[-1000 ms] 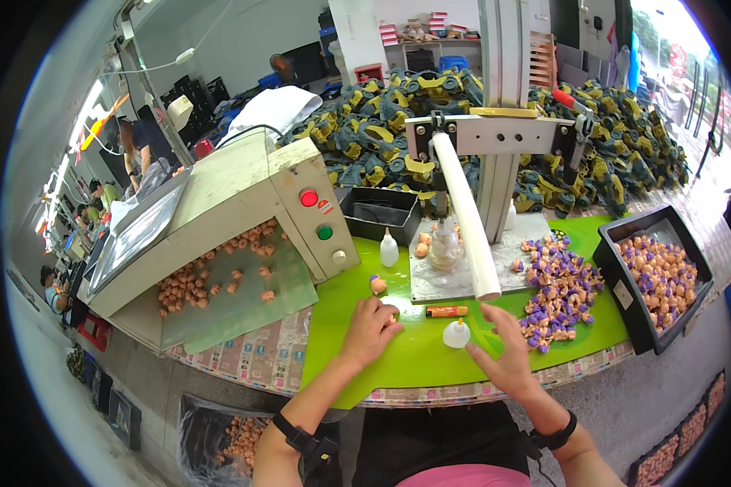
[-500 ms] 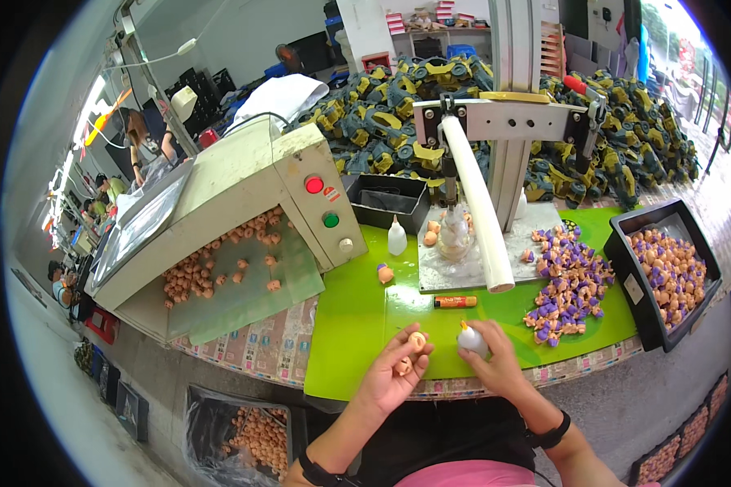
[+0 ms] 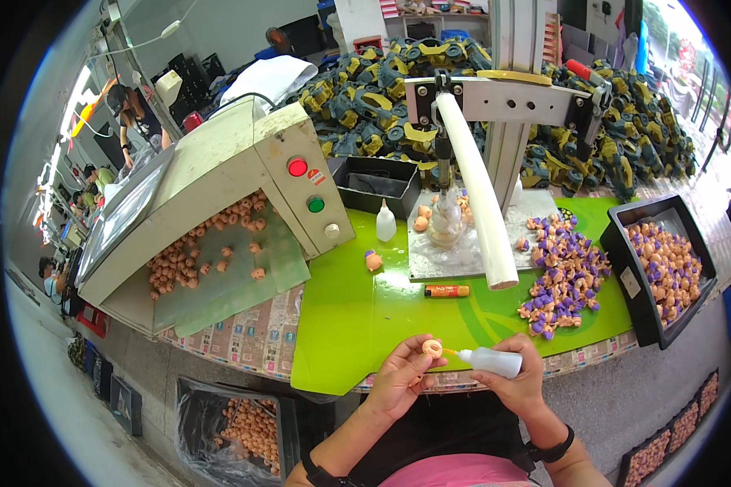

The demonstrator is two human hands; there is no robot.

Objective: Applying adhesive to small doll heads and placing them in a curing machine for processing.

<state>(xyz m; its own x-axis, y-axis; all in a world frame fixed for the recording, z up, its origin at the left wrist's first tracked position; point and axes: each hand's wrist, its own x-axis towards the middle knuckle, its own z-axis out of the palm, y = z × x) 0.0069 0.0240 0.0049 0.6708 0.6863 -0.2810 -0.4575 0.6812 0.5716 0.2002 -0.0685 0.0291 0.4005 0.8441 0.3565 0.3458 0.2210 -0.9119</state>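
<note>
By flat green mat (image 3: 357, 329), your left hand (image 3: 400, 380) pinches small round peach piece (image 3: 432, 348); right hand (image 3: 523, 380) wraps white plastic bottle (image 3: 494, 362), likely light, squeezable; best held mid-body.

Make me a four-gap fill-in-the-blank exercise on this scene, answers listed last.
The left hand holds a small round peach piece; the right hand holds a translucent white plastic squeeze ____.
The orange cylindrical tube lies on a flat sheet coloured bright ____.
On the boxy cream machine, the round button above the round green button is ____.
The black rectangular tray at the table's right end holds pieces coloured peach and ____.
Missing words: bottle; green; red; purple.
</note>
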